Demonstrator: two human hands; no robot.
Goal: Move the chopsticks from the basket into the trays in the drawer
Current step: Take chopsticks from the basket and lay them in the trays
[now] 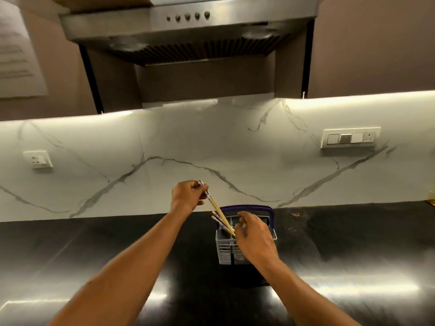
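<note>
A grey plastic cutlery basket (224,251) with a purple handle stands on the black counter near the wall. My left hand (186,195) is raised left of and above it, closed on the patterned top ends of wooden chopsticks (217,211) that slant down into the basket. Two more patterned chopstick ends (217,219) stick out of the basket's left compartment. My right hand (253,234) hovers over the basket's right side with its fingers spread, touching or almost touching the lower tips of the held chopsticks. The drawer and its trays are out of view.
The glossy black counter (94,255) runs the full width below a white marble backsplash (164,142). A steel extractor hood (183,31) hangs overhead. Wall sockets sit at the left (37,159) and right (349,137).
</note>
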